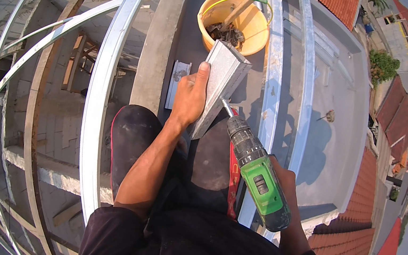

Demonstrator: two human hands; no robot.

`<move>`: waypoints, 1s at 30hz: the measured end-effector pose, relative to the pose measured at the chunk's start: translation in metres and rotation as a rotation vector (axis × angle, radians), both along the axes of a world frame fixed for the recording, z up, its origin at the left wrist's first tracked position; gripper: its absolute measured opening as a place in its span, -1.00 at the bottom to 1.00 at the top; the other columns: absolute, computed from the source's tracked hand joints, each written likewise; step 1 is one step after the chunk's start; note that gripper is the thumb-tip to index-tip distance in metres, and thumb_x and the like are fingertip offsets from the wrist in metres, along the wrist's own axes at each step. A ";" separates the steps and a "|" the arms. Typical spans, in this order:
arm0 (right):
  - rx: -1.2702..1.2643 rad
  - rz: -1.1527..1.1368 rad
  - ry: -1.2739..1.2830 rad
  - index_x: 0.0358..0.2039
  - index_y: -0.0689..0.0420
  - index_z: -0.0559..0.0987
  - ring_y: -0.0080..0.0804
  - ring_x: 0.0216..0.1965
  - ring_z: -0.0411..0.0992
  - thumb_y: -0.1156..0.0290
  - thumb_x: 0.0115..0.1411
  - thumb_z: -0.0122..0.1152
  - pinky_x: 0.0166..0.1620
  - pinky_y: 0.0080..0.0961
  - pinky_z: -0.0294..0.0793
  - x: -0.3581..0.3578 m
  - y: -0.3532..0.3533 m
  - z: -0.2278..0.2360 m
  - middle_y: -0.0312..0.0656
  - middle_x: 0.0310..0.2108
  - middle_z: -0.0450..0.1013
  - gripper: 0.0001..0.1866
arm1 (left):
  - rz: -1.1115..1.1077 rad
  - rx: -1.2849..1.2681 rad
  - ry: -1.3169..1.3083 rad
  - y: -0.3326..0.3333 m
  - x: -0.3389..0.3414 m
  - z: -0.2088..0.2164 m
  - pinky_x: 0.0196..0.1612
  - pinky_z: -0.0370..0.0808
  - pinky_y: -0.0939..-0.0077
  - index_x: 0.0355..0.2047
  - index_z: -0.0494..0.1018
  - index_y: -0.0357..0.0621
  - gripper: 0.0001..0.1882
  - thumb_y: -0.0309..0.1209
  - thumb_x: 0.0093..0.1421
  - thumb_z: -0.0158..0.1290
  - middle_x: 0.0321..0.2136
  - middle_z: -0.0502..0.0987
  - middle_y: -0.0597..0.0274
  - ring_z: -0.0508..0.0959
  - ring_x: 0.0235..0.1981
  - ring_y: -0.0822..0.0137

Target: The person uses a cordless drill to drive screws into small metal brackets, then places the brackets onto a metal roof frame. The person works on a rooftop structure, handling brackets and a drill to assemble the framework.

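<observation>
My left hand (191,95) is closed round a short grey metal channel piece (225,77), its thumb lying along the near face. The channel stands tilted over my knees. My right hand (282,176) grips a green and black cordless drill (262,180), mostly hidden behind the drill's body. The long bit (227,106) of the drill points up and left, its tip at the channel's right side. Whether a screw sits at the tip is too small to tell. Just past the channel stands a yellow bucket (257,34) with dark bits of hardware and a wooden-handled tool inside.
Long silver metal beams (109,57) run lengthwise on both sides of me, above a concrete ledge (160,39). Another small channel offcut (173,89) lies left of my hand. Down on the left is an open drop into an unfinished building; tiled roofs (341,242) lie at right.
</observation>
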State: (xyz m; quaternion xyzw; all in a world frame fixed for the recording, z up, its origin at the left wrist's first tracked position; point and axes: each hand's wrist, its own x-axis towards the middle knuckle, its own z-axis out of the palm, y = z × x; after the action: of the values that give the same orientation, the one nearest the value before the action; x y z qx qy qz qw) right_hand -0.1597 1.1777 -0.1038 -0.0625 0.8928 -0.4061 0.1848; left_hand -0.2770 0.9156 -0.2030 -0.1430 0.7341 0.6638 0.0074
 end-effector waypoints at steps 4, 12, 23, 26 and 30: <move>0.054 0.017 -0.090 -0.03 0.10 0.53 -0.09 -0.32 0.60 0.42 0.11 0.38 -0.23 -0.35 0.52 -0.005 0.005 0.019 -0.03 -0.36 0.55 -0.60 | 0.011 -0.017 0.051 0.004 0.003 0.006 -0.24 0.44 0.33 -0.47 0.56 -0.41 -0.13 0.22 0.51 -0.30 -0.56 0.52 0.18 0.45 -0.41 0.40; 0.059 0.064 0.037 -0.10 0.20 0.60 -0.67 -0.53 0.56 0.47 0.17 0.46 -0.49 -0.66 0.51 0.001 0.018 -0.010 -0.31 -0.48 0.61 -0.70 | 0.008 0.019 0.046 0.005 0.003 0.002 -0.22 0.46 0.32 -0.41 0.59 -0.46 -0.12 0.21 0.52 -0.30 -0.54 0.57 0.09 0.50 -0.41 0.36; -0.041 0.053 0.073 -0.10 0.24 0.59 -0.66 -0.54 0.53 0.52 0.14 0.45 -0.47 -0.63 0.51 0.001 0.003 0.010 -0.33 -0.49 0.60 -0.69 | 0.030 -0.039 0.026 0.007 0.003 0.009 -0.23 0.45 0.29 -0.46 0.57 -0.47 -0.09 0.22 0.52 -0.33 -0.58 0.53 0.07 0.48 -0.42 0.34; -0.041 0.000 -0.018 -0.09 0.24 0.59 -0.65 -0.54 0.53 0.52 0.14 0.45 -0.47 -0.61 0.52 0.006 0.011 0.002 -0.34 -0.49 0.59 -0.68 | 0.026 -0.006 0.022 0.009 0.002 0.010 -0.23 0.45 0.28 -0.45 0.58 -0.47 -0.09 0.23 0.51 -0.32 -0.57 0.54 0.08 0.49 -0.42 0.34; -0.040 -0.051 -0.106 -0.10 0.24 0.60 -0.63 -0.54 0.53 0.49 0.14 0.44 -0.47 -0.58 0.51 0.006 0.011 0.005 -0.33 -0.50 0.59 -0.69 | 0.030 0.000 0.030 0.006 0.000 -0.003 -0.24 0.47 0.28 -0.35 0.59 -0.53 -0.12 0.21 0.51 -0.26 -0.55 0.58 0.03 0.51 -0.42 0.32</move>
State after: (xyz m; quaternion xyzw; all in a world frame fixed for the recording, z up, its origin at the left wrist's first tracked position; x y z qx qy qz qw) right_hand -0.1533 1.1888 -0.0993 -0.0220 0.8747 -0.4313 0.2201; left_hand -0.2770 0.9213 -0.2055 -0.1444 0.7320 0.6657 -0.0136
